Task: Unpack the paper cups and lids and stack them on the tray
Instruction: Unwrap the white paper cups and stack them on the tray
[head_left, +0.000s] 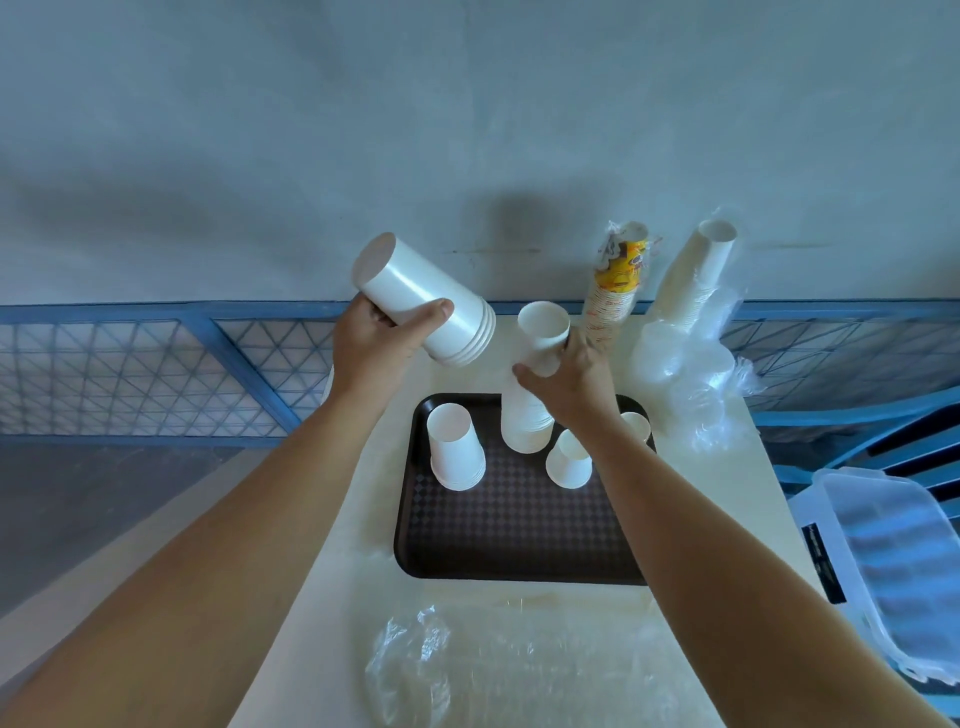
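We look down at a cream table (363, 519) w/ a dark brown tray (519, 535) near its middle. Our left hand (374, 343) is raised above the table's far left edge, fingers & thumb wrapped round a short nested stack of white cups (426, 301); it's tilted, bases up-left, rims down-right, clear of the tray. Our right hand (571, 379) grips a tall stack of upturned white cups (535, 384) that stands on the far part of the tray; thumb on the left side, fingers round the back, so we can't tell how tight they close.

On the tray, front left of the tall stack, sits a low stack of upturned cups (457, 452). Just right of the tall stack is a small upturned cup (569, 462), partly under our right wrist. Another small cup (636, 426) peeks out behind the wrist at the tray's far right corner; can't tell if it's single or nested.

Beyond the tray, by the wall, a yellow printed sleeve of cups (618, 280) leans upright, still wrapped. Right of it a wrapped sleeve of white cups (701, 275) leans too, w/ a bag of clear lids (685, 374) at its foot. Crumpled clear wrap (467, 670) lies on the near end of the table. A clear plastic box (893, 566) rests on a blue chair (883, 431) at the right.
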